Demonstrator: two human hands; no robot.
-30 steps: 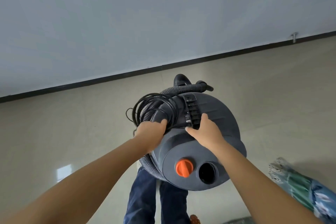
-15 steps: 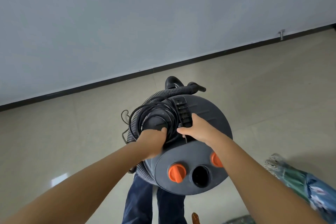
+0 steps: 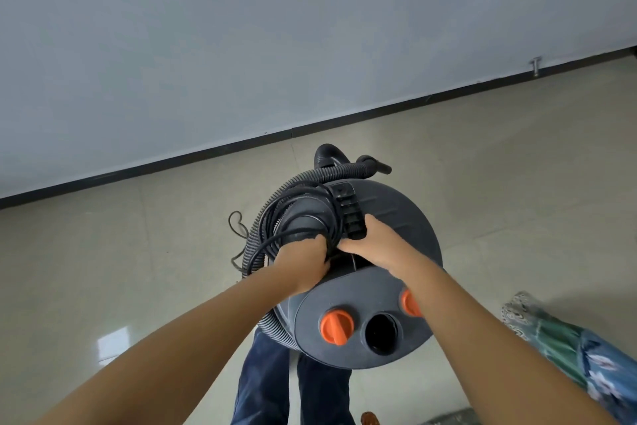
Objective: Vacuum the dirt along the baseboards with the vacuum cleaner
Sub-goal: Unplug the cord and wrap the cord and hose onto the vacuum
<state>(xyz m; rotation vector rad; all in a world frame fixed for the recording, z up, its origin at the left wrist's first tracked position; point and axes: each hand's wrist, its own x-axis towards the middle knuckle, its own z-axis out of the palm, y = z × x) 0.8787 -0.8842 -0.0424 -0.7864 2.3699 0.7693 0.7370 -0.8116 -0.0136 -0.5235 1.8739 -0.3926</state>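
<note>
Gripping the vacuum cleaner (image 3: 365, 273), left hand (image 3: 303, 261) on cord coil (image 3: 300, 217), right hand (image 3: 375, 245) at handle (image 3: 350, 211), faced the baseboard (image 3: 241, 145) ahead across the floor (image 3: 120, 252).

The grey drum vacuum cleaner (image 3: 386, 217) is in mid-scene, its top facing the camera, with two orange knobs (image 3: 337, 326) and a round black port near. A ribbed hose (image 3: 262, 238) and black cord (image 3: 303, 214) coil on its left. The black baseboard (image 3: 206, 150) runs along the far wall.

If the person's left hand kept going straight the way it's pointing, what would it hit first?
Probably the coiled black cord wound on top of the vacuum cleaner. The left hand already grips it, fingers curled in. Beyond lies the ribbed hose; depth is hard to judge.
</note>
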